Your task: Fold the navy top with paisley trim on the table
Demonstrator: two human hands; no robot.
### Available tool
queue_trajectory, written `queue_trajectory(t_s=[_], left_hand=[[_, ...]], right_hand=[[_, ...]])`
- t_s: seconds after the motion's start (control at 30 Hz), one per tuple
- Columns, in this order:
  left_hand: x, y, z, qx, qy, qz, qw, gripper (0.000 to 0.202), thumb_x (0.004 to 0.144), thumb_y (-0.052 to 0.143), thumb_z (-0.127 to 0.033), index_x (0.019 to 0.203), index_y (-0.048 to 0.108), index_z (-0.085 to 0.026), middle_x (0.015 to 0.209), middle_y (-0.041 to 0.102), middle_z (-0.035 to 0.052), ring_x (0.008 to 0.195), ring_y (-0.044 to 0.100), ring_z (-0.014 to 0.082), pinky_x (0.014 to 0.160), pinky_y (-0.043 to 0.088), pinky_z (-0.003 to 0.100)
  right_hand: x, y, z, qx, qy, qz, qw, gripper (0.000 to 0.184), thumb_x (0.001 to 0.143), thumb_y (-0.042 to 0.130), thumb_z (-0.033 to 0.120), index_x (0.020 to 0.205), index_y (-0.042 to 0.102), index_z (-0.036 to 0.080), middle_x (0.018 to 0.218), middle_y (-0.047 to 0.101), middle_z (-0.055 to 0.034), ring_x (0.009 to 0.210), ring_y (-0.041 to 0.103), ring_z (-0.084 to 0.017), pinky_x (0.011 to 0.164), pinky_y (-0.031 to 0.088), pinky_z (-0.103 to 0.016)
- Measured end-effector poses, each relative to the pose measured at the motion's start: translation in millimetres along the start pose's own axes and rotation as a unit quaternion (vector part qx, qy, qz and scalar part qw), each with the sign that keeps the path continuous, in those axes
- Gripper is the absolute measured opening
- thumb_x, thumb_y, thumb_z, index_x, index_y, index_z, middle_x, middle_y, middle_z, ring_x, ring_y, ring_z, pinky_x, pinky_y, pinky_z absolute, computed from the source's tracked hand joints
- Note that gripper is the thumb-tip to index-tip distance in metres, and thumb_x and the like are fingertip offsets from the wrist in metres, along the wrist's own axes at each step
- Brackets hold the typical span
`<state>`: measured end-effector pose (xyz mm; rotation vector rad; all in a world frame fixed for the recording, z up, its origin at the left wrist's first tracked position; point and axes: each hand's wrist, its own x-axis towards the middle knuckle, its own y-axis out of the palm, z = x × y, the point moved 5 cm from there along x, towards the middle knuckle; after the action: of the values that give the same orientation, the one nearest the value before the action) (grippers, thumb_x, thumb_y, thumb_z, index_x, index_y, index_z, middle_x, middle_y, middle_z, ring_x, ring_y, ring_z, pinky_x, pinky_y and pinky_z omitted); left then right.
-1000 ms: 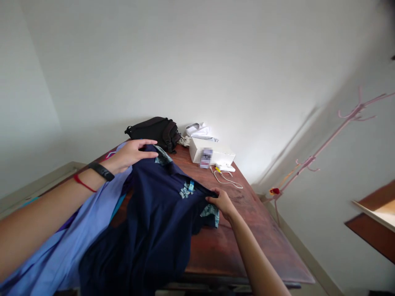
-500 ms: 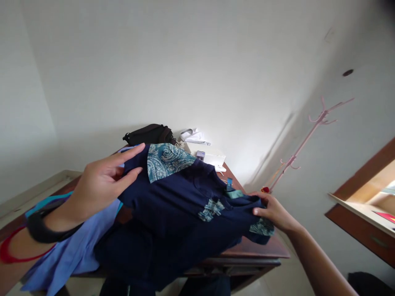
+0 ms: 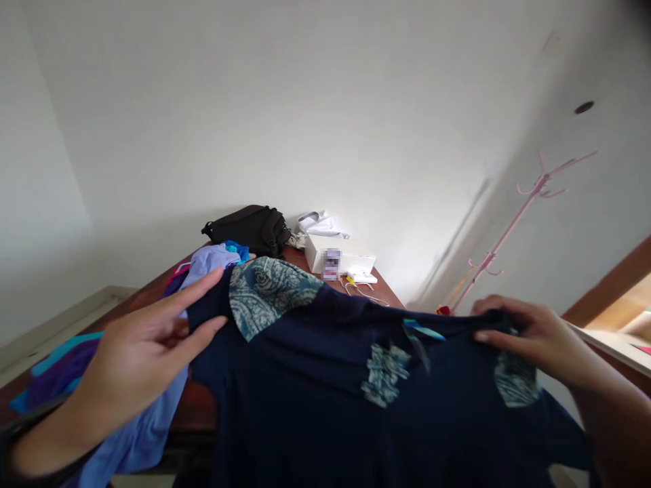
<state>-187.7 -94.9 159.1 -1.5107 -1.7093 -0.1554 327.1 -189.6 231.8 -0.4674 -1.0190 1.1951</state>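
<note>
I hold a navy blue shirt (image 3: 315, 379) with teal patterned patches up in front of me, spread between both hands. My left hand (image 3: 142, 352) pinches its left shoulder between thumb and fingers, beside a teal patch. My right hand (image 3: 534, 335) grips the right shoulder, fingers curled over the fabric. The shirt hangs down past the bottom edge of the view.
A brown wooden table (image 3: 198, 413) lies behind the shirt with a light blue garment (image 3: 152, 434) and other coloured clothes (image 3: 55, 366) on its left. At its far end are a black bag (image 3: 249, 227), a white box (image 3: 336, 256) and a white cable. A pink coat stand (image 3: 513, 224) leans at the right wall.
Both hands have lifted the navy shirt off the table and pulled it wide. My right hand has moved right and up; the shirt now hangs spread between my hands.
</note>
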Motion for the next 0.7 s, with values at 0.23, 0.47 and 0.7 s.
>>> queue_trajectory(t_s=[0.23,0.47,0.7], left_hand=[[60,105.0,108,-0.103,-0.199,0.261,0.939,0.096,0.082,0.068,-0.044,0.160,0.014,-0.025,0.111,0.069,0.0106,0.064,0.069,0.0171,0.057,0.058,0.030],[58,157.8,161,0.330,-0.053,0.351,0.875,0.073,0.091,0.055,-0.036,0.155,0.031,-0.011,0.131,0.061,0.0252,0.116,0.064,0.0408,0.090,0.052,0.053],[52,224.7,113,0.336,0.100,0.399,0.847,0.072,0.098,0.041,-0.060,0.156,0.035,-0.017,0.159,0.035,0.0186,0.146,0.033,0.0387,0.113,0.036,0.052]], right_hand=[[120,149,-62,-0.049,-0.034,0.038,0.997,0.037,0.083,0.069,0.050,0.106,0.070,0.022,0.102,0.073,-0.0075,0.095,0.066,-0.027,0.086,0.052,-0.040],[120,305,-97,-0.184,0.014,0.096,0.978,0.046,0.092,0.058,0.031,0.136,0.057,0.020,0.142,0.052,-0.0158,0.131,0.047,-0.032,0.109,0.039,-0.046],[103,337,-93,-0.156,-0.018,0.079,0.984,0.056,0.099,0.042,0.048,0.146,0.049,0.018,0.157,0.039,-0.0140,0.148,0.028,-0.031,0.120,0.026,-0.048]])
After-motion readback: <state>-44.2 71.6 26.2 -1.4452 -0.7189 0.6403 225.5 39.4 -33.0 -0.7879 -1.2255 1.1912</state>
